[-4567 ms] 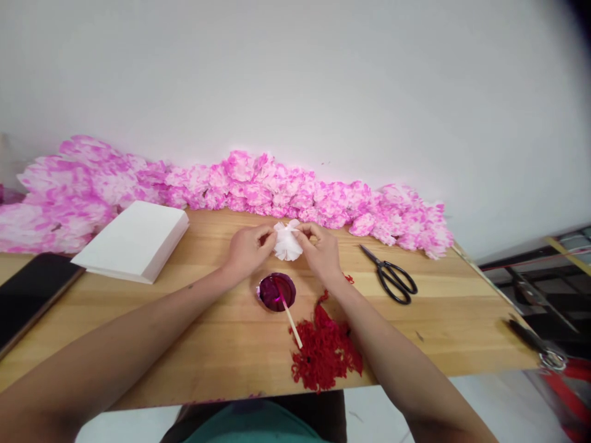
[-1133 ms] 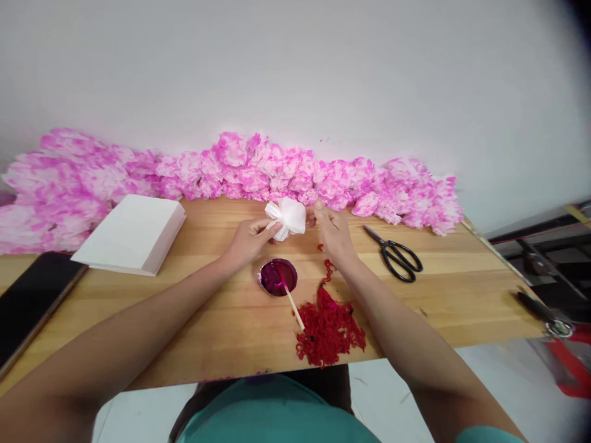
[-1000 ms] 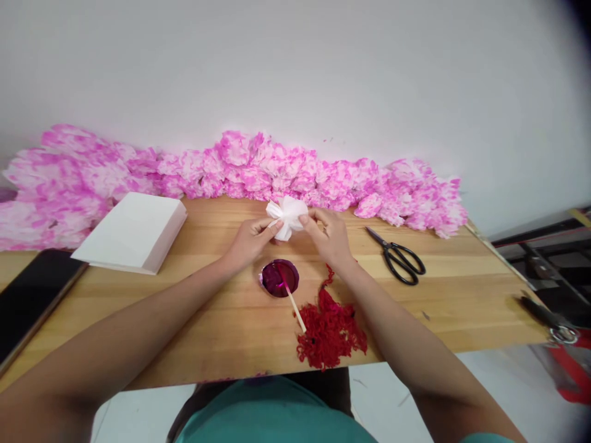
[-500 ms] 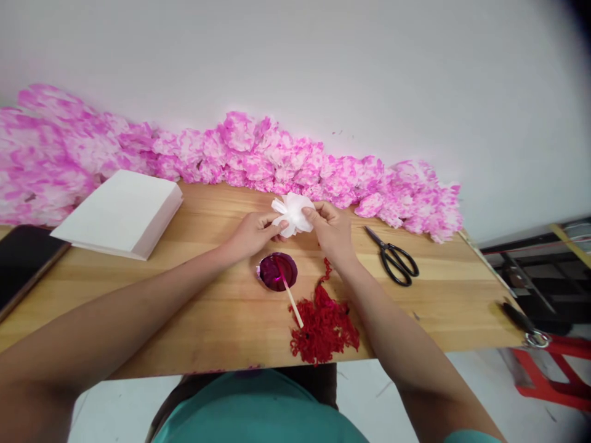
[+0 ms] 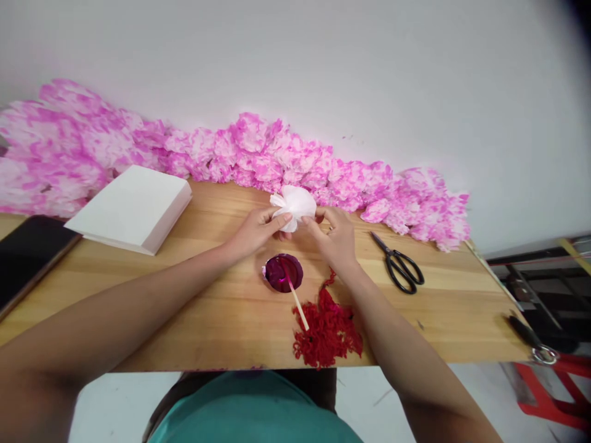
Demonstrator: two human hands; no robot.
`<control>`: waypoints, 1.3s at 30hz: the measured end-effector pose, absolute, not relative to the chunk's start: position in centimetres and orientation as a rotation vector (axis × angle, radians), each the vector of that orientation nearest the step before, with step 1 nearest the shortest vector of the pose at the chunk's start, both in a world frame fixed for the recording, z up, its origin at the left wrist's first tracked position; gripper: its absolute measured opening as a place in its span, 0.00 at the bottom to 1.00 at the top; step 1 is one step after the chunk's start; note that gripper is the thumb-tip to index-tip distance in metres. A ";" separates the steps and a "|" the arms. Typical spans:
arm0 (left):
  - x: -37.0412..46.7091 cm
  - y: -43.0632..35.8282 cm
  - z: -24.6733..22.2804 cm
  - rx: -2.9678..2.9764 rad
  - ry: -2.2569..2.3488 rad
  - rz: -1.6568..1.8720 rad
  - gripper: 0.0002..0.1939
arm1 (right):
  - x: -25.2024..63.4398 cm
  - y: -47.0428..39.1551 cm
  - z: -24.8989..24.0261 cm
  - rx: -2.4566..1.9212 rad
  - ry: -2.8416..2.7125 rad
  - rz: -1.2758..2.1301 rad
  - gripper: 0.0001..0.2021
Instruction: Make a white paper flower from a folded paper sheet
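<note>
A white paper flower point(image 5: 298, 202) with spread petals is held up over the middle of the table. My left hand point(image 5: 261, 231) pinches its left and lower side between thumb and fingers. On the right, my right hand point(image 5: 333, 234) has its thumb and fingers closed on the flower's lower right edge. Just below the hands sits a small round dish of dark magenta dye point(image 5: 282, 272), with a pale stick point(image 5: 300, 307) leaning out of it. The stick's end lies over a heap of red yarn point(image 5: 327, 335).
Pink and white paper flowers point(image 5: 258, 154) line the wall. A stack of white paper point(image 5: 132, 206) and a dark phone point(image 5: 30, 258) lie left on the wooden table point(image 5: 221, 338). Black scissors point(image 5: 399, 264) lie right; a black-handled tool point(image 5: 530, 338) is at the right edge, above a red stool point(image 5: 549, 387).
The white flower's petals look fuller and more upright, and my right thumb has moved lower on it. The view has shifted slightly.
</note>
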State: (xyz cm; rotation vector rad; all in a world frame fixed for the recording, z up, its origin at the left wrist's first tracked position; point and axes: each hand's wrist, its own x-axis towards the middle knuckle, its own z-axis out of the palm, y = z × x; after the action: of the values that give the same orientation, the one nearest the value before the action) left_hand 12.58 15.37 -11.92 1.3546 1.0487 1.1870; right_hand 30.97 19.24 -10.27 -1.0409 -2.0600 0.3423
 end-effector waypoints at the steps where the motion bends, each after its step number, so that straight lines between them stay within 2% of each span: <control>1: 12.7 15.3 -11.9 1.350 1.073 1.178 0.19 | 30.9 19.2 -10.3 -1.024 -2.077 0.286 0.10; 9: 13.0 15.5 -12.0 1.356 1.170 1.108 0.14 | 31.1 19.2 -10.1 -0.992 -2.089 0.150 0.09; 14: 12.5 15.7 -11.9 1.297 1.050 1.077 0.16 | 31.4 19.7 -10.0 -1.101 -1.926 0.463 0.08; 18: 12.2 15.8 -12.3 1.265 1.042 1.144 0.18 | 31.6 20.0 -10.0 -1.094 -1.701 0.687 0.10; 25: 12.0 15.8 -12.5 1.204 1.016 1.210 0.17 | 31.7 19.5 -9.5 -1.095 -1.762 0.538 0.13; 39: 12.2 15.7 -12.1 1.292 1.028 1.202 0.17 | 31.0 18.9 -9.4 -0.884 -2.127 0.193 0.04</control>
State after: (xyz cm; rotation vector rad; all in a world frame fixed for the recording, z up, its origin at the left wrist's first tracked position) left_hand 12.19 15.72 -12.07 1.2922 1.0285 1.2021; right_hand 30.97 18.85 -9.35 -0.8837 -2.1272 0.1934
